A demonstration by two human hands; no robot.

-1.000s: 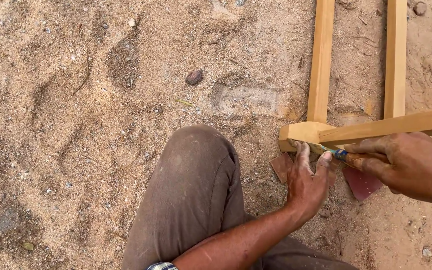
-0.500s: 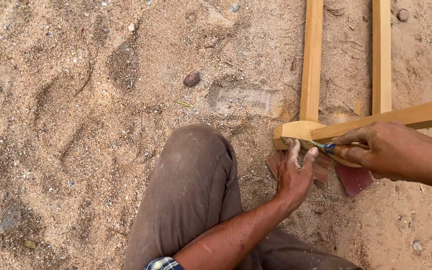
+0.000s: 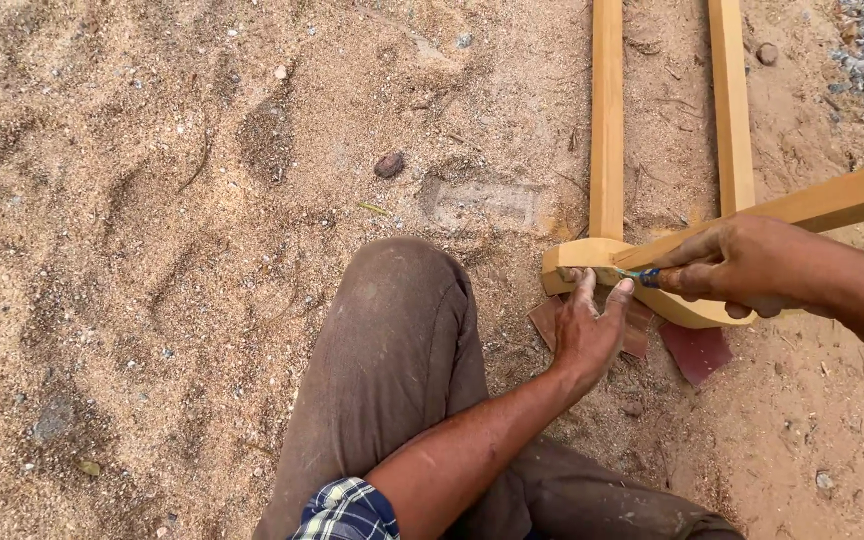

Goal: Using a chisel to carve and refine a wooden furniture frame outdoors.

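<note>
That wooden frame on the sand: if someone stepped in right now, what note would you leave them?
Left hand: open, fingertips braced on the curved end of the wooden frame.
Right hand: shut on a small blue-handled tool, its tip at that same corner.
The frame lies on the sand, with reddish sandpaper pieces under the corner.
Done: cannot tell.
Left: the work at the corner is under way.

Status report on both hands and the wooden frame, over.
Left hand steadies wooden frame corner. Right hand grips small tool at the joint. Sandpaper sheets beneath.
</note>
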